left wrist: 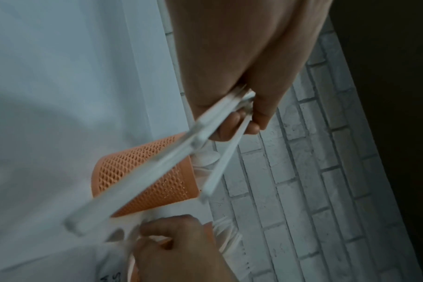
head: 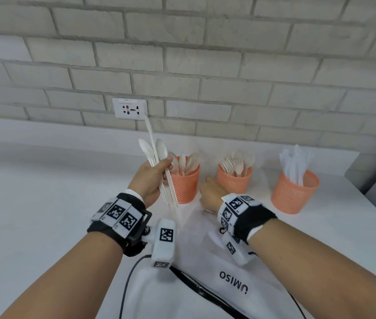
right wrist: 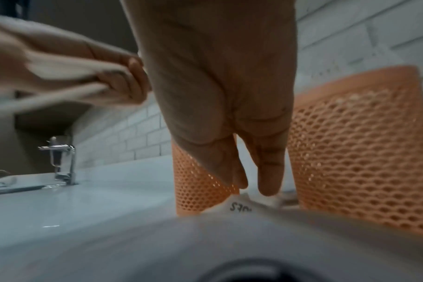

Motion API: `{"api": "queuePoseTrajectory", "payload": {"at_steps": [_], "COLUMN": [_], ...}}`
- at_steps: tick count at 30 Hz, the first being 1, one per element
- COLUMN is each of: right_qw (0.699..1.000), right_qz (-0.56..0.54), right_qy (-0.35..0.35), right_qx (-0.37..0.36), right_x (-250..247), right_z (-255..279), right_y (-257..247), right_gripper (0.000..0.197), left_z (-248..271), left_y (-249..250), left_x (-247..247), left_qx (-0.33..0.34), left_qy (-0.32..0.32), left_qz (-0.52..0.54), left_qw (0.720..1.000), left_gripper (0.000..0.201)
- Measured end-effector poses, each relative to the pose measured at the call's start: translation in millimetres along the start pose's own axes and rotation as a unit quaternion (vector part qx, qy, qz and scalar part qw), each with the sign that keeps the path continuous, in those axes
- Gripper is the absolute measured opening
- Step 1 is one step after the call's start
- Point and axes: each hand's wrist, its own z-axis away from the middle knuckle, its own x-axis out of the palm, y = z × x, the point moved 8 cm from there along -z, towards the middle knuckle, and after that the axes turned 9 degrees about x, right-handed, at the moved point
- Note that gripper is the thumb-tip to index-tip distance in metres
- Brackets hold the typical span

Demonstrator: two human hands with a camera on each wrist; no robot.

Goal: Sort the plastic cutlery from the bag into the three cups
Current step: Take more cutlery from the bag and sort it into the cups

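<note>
My left hand (head: 167, 168) grips a bunch of white plastic cutlery (head: 153, 153), two spoons and a longer piece, held upright just left of the spoon cup (head: 185, 185). In the left wrist view the handles (left wrist: 157, 167) cross in front of that orange mesh cup (left wrist: 143, 171). My right hand (head: 208, 183) reaches down between the spoon cup and the fork cup (head: 234, 180). Its fingertips (right wrist: 268, 183) touch the mouth of the white bag (right wrist: 205, 238), with a small gap beside the thumb and nothing plainly held. The knife cup (head: 294, 192) stands at the right.
The white drawstring bag (head: 205, 261) lies on the white counter (head: 44, 192) in front of me. A brick wall with a socket (head: 129, 109) runs close behind the cups. A tap (right wrist: 65, 162) stands far left. The counter ends right of the knife cup.
</note>
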Motion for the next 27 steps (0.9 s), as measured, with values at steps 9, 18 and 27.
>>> {"api": "queuePoseTrajectory", "payload": {"at_steps": [9,18,27], "right_qw": [0.986,0.996,0.972], "right_qz": [0.166,0.040,-0.146], "right_qy": [-0.007,0.076,0.107], "right_qx": [-0.021,-0.033,-0.152], "right_x": [19,-59,-135], "right_z": [-28,29,80], "right_y": [-7,-31,-58], "right_gripper": [0.006,0.024,0.029], "left_z": [-5,-10,5], "left_y": [-6,-14,-12], "left_x": [-1,-3,34], "left_qx": [0.013,0.005,0.023], "left_qy": [-0.048,-0.041,-0.118], "left_qz": [-0.018,-0.022,-0.029], "left_qw": [0.999,0.999,0.992], "left_gripper": [0.021,0.026,0.026]}}
